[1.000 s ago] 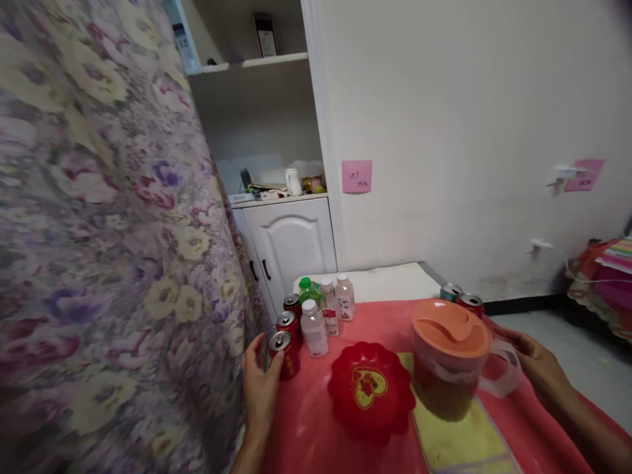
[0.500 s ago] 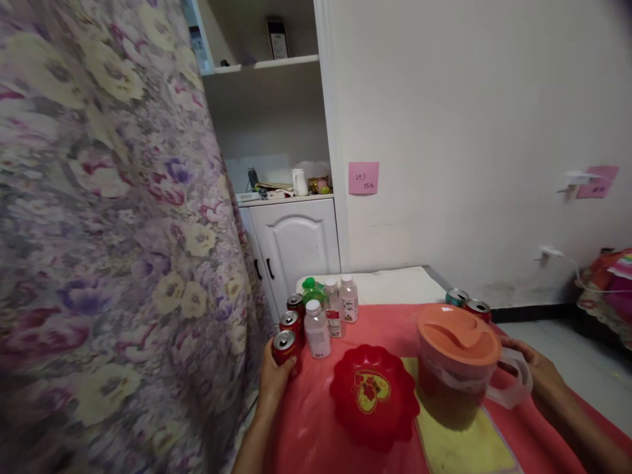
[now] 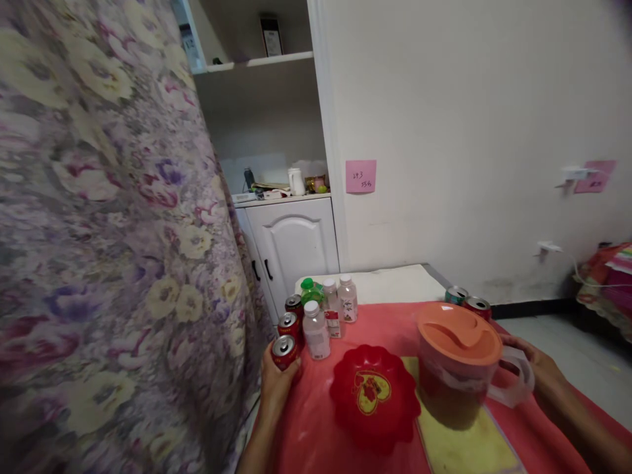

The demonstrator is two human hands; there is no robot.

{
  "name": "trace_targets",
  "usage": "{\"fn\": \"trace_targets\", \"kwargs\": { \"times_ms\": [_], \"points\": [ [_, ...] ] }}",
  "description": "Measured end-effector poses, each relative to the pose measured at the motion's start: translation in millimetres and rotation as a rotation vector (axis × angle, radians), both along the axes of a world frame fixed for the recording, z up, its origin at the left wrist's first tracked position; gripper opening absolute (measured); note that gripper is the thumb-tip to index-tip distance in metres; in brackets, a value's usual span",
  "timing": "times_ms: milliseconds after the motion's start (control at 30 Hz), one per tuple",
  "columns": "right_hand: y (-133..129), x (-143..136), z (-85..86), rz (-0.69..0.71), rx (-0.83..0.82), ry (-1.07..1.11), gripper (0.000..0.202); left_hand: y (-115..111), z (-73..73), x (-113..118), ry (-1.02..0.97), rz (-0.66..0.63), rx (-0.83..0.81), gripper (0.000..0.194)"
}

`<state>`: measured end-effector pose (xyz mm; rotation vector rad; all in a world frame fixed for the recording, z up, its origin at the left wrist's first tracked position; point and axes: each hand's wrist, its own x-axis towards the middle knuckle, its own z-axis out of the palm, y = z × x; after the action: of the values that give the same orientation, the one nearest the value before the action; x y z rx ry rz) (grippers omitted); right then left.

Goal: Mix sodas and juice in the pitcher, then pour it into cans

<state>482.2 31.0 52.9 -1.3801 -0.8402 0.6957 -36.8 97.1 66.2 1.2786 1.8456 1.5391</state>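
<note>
My left hand (image 3: 277,378) is wrapped round a red drink can (image 3: 284,352) at the table's left edge. Behind it stand a second red can (image 3: 288,327) and a darker can (image 3: 294,304). Close by on the right is a clear bottle with a white cap (image 3: 316,332). My right hand (image 3: 536,362) reaches behind the handle of a clear pitcher (image 3: 457,388) with an orange lid (image 3: 459,332); its fingertips are hidden, and I cannot tell what they touch. Between the hands lies a red scalloped dish (image 3: 345,395) with a yellow heart design.
More clear bottles (image 3: 348,299) and a green-capped bottle (image 3: 312,293) stand at the back left. A teal can (image 3: 455,294) and a red can (image 3: 478,306) are behind the pitcher. A yellow cloth (image 3: 464,447) lies under it. A floral curtain (image 3: 123,263) hangs at the left.
The can in my left hand now tilts slightly, its top nearer me. My view has shifted a little; the right hand and pitcher look nearly the same.
</note>
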Motion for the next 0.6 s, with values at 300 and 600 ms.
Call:
{"fn": "trace_targets", "kwargs": {
  "times_ms": [300, 600],
  "points": [
    [8, 2, -7.7, 0.084, 0.004, 0.180, 0.029, -8, -6.3, -4, -0.053, -0.088, 0.012, 0.070],
    [11, 1, -12.8, 0.051, 0.017, 0.077, 0.022, -14, -1.2, 0, 0.011, -0.015, -0.060, 0.085]
  ]
}}
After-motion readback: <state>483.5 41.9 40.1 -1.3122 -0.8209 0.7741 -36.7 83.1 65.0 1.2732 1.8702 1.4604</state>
